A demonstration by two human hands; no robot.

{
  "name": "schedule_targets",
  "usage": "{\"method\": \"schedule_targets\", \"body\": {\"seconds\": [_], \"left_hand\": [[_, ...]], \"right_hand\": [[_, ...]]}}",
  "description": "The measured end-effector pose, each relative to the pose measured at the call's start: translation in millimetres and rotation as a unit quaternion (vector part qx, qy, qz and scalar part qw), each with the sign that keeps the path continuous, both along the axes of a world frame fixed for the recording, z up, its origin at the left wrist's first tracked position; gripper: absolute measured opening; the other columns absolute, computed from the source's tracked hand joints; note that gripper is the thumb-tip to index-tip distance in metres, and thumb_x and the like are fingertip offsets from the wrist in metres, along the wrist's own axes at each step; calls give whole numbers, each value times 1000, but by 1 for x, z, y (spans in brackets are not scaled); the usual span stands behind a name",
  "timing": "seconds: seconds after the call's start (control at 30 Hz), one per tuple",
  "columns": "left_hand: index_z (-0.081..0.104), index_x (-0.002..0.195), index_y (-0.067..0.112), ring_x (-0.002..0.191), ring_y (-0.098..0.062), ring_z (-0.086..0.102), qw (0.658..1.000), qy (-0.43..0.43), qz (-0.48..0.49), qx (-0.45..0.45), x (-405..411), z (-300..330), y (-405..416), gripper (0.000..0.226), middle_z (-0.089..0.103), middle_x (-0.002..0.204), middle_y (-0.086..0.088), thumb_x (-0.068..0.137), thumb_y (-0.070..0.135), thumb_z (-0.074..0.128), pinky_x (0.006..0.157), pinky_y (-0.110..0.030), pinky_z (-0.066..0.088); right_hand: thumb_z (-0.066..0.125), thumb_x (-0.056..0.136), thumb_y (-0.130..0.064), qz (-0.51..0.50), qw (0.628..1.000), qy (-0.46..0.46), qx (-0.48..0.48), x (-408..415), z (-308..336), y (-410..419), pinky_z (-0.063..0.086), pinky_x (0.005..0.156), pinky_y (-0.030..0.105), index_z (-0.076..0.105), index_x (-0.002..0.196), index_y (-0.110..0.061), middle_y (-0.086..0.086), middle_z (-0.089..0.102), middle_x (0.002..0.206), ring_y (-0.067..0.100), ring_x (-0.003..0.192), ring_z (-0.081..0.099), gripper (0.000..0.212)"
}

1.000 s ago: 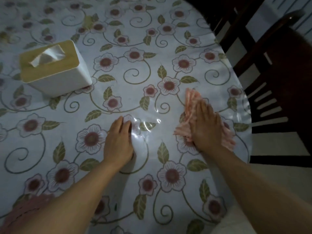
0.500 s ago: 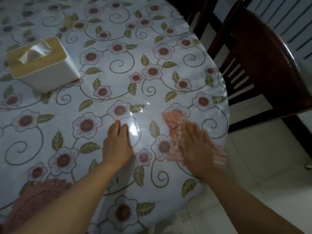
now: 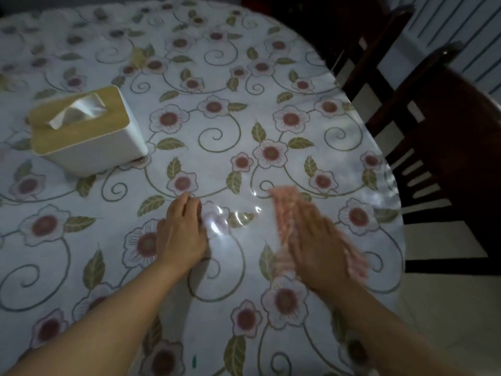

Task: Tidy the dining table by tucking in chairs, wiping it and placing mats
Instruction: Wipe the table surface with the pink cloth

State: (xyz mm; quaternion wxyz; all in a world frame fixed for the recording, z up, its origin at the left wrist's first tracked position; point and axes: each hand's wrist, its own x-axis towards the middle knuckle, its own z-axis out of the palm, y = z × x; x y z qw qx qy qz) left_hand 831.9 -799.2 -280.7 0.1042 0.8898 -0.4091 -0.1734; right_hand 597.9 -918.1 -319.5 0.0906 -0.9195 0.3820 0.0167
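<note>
A round dining table [image 3: 244, 77] under a white floral cover with clear plastic fills the head view. My right hand [image 3: 320, 253] lies flat, fingers straight, pressing a pink cloth [image 3: 284, 210] onto the table near its right edge; hand and cloth are motion-blurred. My left hand [image 3: 181, 232] rests palm down on the table to the left of the cloth, fingers together. A dark wooden chair [image 3: 447, 147] stands at the table's right side, a second chair back [image 3: 379, 42] behind it.
A white tissue box [image 3: 84, 131] with a wooden lid and a tissue sticking out stands on the table at the left. Pale floor tiles [image 3: 444, 308] show past the table's right edge.
My right hand has swept the pink cloth back and forth across the table's right part. The left hand has stayed planted. The camera view shifted, and the pink thing at the lower left is out of view.
</note>
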Motion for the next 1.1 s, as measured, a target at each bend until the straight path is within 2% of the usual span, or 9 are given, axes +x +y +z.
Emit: {"method": "schedule_targets", "body": {"seconds": [0.13, 0.27, 0.4, 0.57, 0.67, 0.73, 0.83, 1.0, 1.1], "left_hand": [[35, 143, 12, 138, -30, 29, 999, -21, 15, -22, 35, -7, -10, 59, 27, 153, -10, 87, 10, 52, 111, -42, 30], [45, 136, 9, 136, -29, 35, 998, -34, 26, -38, 58, -10, -15, 54, 35, 150, -10, 84, 1, 52, 108, -41, 35], [51, 131, 3, 131, -32, 43, 995, -34, 43, -80, 67, -18, -16, 52, 46, 142, -14, 80, -6, 52, 105, -42, 39], [54, 128, 1, 127, -31, 47, 992, -23, 59, -113, 69, -22, -15, 45, 50, 138, -15, 88, 14, 39, 105, -41, 40], [51, 131, 3, 132, -30, 42, 993, -22, 57, -97, 74, -19, -9, 51, 45, 143, -12, 80, -5, 55, 108, -38, 34], [48, 135, 6, 137, -26, 36, 995, -25, 64, -67, 75, -14, 1, 54, 39, 147, -8, 82, -1, 56, 109, -36, 32], [52, 131, 7, 134, -27, 41, 996, -48, 60, -43, 76, -8, 24, 54, 43, 145, -9, 78, 4, 63, 104, -38, 39], [56, 125, 12, 127, -28, 50, 993, -49, 102, -19, 82, -4, 75, 44, 48, 141, -10, 83, 22, 56, 96, -42, 49], [60, 116, 13, 118, -29, 57, 995, -49, 83, -10, 87, -3, 110, 43, 56, 133, -11, 78, 31, 56, 85, -42, 54]], "right_hand": [[-1, 85, -43, -85, 996, 27, -30, 54, 2, -77, 1, 117, 44, 5, 150, -1, 18, 7, 158, 30, 147, 6, 78], [0, 84, -46, -59, 998, 1, -16, 144, 7, -98, 7, 119, 46, 0, 149, 2, 20, -4, 158, 31, 147, 0, 81], [19, 99, -32, 115, 991, -57, 23, 191, -1, -52, 11, 119, 46, 2, 152, -11, 6, -6, 160, 19, 147, -9, 59], [29, 99, -37, 402, 915, -18, 32, 145, -3, -25, 9, 117, 41, 19, 151, -19, -1, 13, 159, 17, 148, 6, 56], [12, 99, -40, 283, 959, -12, -13, 156, -3, -63, 4, 118, 39, 11, 151, -20, 2, 9, 158, 20, 147, 11, 56], [2, 96, -42, 145, 989, -4, -2, 180, -3, -77, 0, 119, 40, 3, 151, -16, 5, 2, 159, 22, 148, 3, 61], [11, 96, -39, 47, 999, -9, -8, 212, -2, -51, 11, 118, 50, 8, 150, -4, 16, 9, 158, 31, 146, 8, 65], [31, 94, -35, 313, 949, -26, 27, 198, 4, 83, 14, 112, 48, 22, 150, -15, 6, 22, 156, 28, 145, 13, 60], [41, 89, -38, 433, 901, 9, 30, 179, 8, 89, 21, 107, 43, 30, 147, -19, 0, 28, 154, 21, 143, 25, 62]]}}
